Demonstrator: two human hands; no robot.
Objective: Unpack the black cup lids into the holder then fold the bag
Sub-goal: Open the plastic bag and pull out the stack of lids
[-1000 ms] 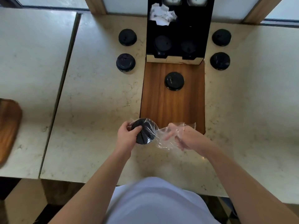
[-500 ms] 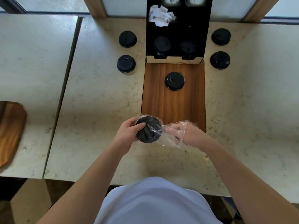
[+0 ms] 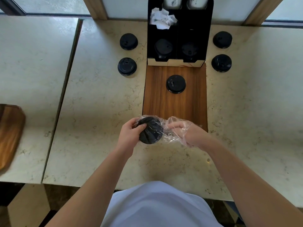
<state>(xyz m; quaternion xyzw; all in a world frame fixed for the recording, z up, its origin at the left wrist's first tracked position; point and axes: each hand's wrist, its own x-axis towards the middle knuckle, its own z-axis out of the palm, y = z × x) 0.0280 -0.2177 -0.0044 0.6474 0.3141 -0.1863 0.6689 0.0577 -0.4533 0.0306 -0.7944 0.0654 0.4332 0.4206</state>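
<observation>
Right hand (image 3: 188, 133) deeper; lids (image 3: 150, 131) beside fingers (image 3: 172, 126)

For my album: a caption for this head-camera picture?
Left hand grips bagged black lids; right hand reaches into the clear bag.

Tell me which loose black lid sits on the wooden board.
The lone lid in front of the holder; the other four loose ones lie on the stone counter.
</observation>
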